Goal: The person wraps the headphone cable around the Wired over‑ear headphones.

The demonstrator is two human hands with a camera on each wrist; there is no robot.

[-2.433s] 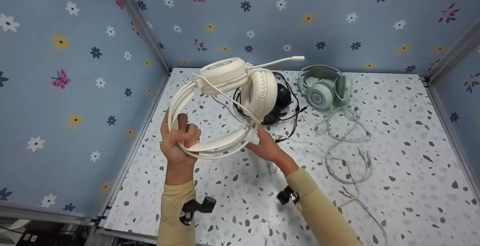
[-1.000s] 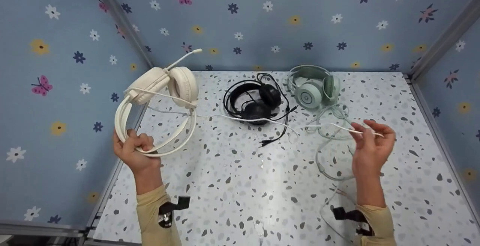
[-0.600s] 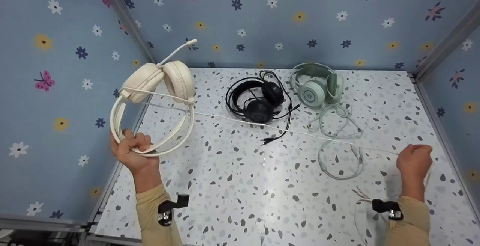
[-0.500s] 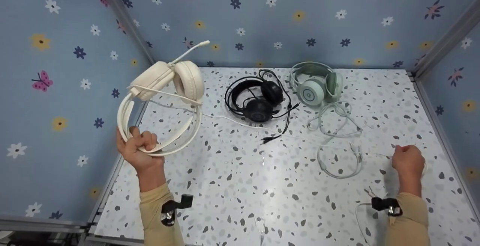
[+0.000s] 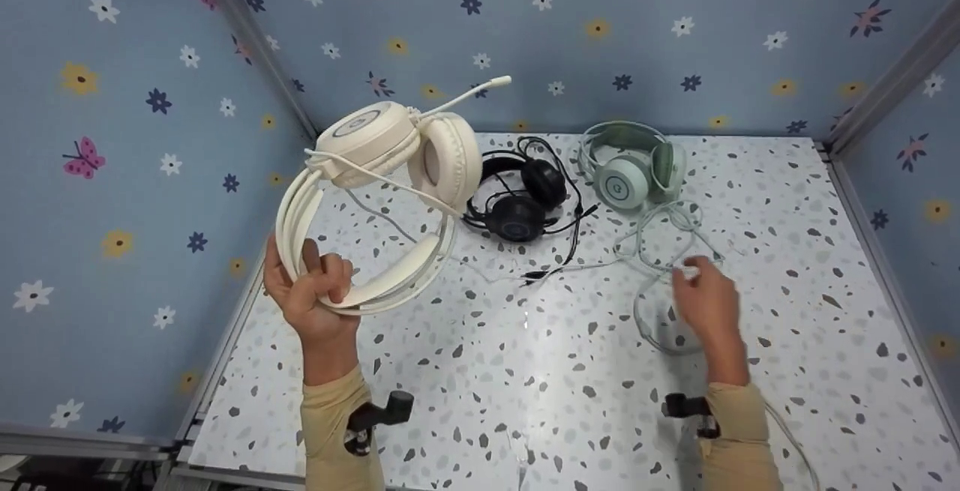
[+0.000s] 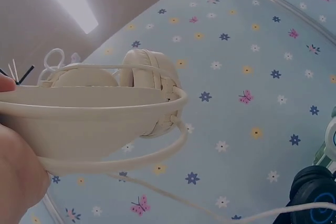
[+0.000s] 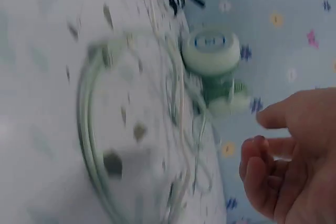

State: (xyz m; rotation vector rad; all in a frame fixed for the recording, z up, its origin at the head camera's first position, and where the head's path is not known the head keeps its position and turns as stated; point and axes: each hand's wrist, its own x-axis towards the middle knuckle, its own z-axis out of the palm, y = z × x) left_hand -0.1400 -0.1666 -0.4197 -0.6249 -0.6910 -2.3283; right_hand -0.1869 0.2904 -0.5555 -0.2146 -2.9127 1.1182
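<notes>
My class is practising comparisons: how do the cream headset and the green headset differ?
The cream headset is off-white, while the green headset is pale green. The left hand holds the cream headset by its band; the green headset rests on the table. In the head view, the cream headset's ear cups appear above its band, the green headset's below. Both have two ear cups and a round emblem.

From right hand (image 5: 706, 302): bare tabletop (image 5: 540, 378) gives passing room at 8 o'clock, between forearms (image 5: 739, 438), and at 2. Green headset (image 5: 622, 185) and green cable loops (image 5: 637, 317) block 11; black headset (image 5: 516, 220) blocks 10. Thin white cable (image 5: 589, 266) crosses 9. From left hand (image 5: 313, 292): gripped white headset (image 5: 367, 145) fills 12 to 3, gap open inside headband; patterned side wall (image 5: 172, 273) bars 9.
</notes>
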